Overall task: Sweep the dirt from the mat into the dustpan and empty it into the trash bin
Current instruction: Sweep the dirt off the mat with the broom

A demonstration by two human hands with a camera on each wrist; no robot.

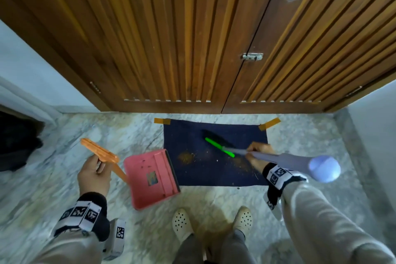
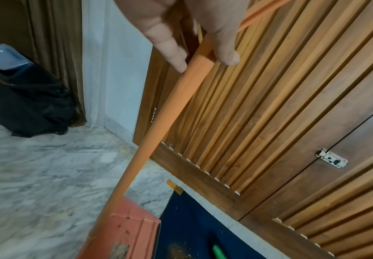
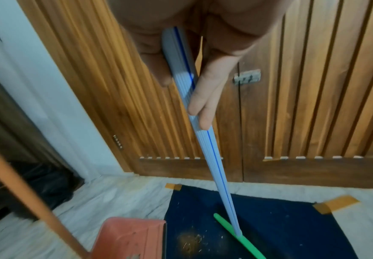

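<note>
Mid-sweep: both hands on long handles, dirt not yet in the pan.

Right hand [image 1: 258, 154] fingers [image 3: 205, 98] wrap the broom handle [image 3: 214, 157]; left hand [image 1: 94, 174] fingers [image 2: 172, 50] curl round the dustpan handle [image 2: 158, 126]. Below the right fingers, the dirt [image 1: 186, 157] lies piled on the mat [image 1: 214, 173], just short of the dustpan [image 1: 150, 178] lip at the mat's edge. Sweeping in and emptying remain. Trash bin [image 2: 26, 94] stands well left of the left fingers, open floor [image 2: 48, 171] between; door [image 1: 192, 38] close ahead.

Bare marble floor [image 1: 64, 178] lies open left of the mat [image 1: 214, 173] toward the black-bagged trash bin [image 2: 26, 98] by the curtain — the wooden doors [image 1: 192, 38] close off the far side, the white wall [image 1: 372, 130] the right.
</note>
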